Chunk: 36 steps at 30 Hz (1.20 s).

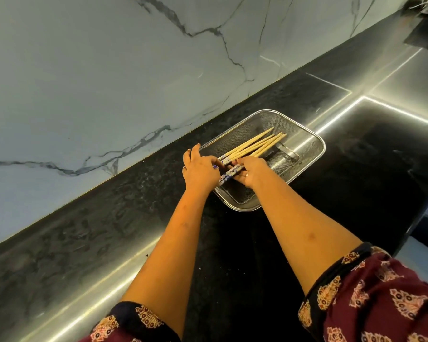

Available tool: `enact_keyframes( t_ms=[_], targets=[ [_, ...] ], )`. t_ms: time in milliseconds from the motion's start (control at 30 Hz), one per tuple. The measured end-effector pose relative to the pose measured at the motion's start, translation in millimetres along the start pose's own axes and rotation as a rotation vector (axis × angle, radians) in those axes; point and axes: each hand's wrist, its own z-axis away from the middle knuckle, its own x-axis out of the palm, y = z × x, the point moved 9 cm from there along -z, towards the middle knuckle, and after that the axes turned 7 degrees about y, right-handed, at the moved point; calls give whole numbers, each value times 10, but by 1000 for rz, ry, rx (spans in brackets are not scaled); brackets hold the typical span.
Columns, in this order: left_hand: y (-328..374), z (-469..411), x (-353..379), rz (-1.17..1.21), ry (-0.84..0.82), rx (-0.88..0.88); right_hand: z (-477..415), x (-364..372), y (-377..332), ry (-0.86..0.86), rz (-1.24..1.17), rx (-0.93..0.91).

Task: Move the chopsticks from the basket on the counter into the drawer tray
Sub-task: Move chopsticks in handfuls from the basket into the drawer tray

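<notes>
A steel mesh basket [309, 154] sits on the black counter [139, 208]. In it lie several pale wooden chopsticks [257, 145] with blue-and-white patterned ends, their tips fanned out toward the far right. My left hand [199, 169] and my right hand [251, 172] meet over the basket's near left part. Both hold the patterned ends, fingers curled round the bundle. The drawer and its tray are out of sight.
A white marble wall [109, 77] with dark veins rises behind the counter. Bright light strips run across the counter at the right [393, 109]. Dark objects [423, 33] stand at the far top right corner.
</notes>
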Motion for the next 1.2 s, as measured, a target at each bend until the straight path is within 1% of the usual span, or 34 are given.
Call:
enact_keyframes(
  t_ms=[200,433,533,633,767,833,867,967,1033,1100,1200],
  targets=[
    [56,132,-110,79,34,-35,315,-13,-74,-117,-21,-23],
    [174,293,-288,207,90,-50,631,-28,-185,-270,-155,0],
    [292,446,-342,290,92,-57,822,-126,-288,-313,-193,-38],
    [475,607,-367,392,84,-16,1059,-304,-414,-353,-231,-91],
    [700,878,-280,611,-2,-31,1318,-710,-504,-363,-155,-182],
    [785,1019,-230,702,-58,-60,1437,-893,-470,-357,-61,-217],
    [868,1141,-186,759,-112,-60,1501,-1018,-427,-356,-1,-229],
    [1163,1583,42,1010,-387,-63,1679,-1371,-170,-419,206,-186],
    [1295,1887,243,1141,-544,-130,1791,-1605,68,-489,366,-142],
    [1347,2150,459,1238,-612,-219,1906,-1842,304,-539,486,-118],
    [1367,2484,737,1332,-638,-300,2015,-2196,551,-527,560,-95]
  ],
)
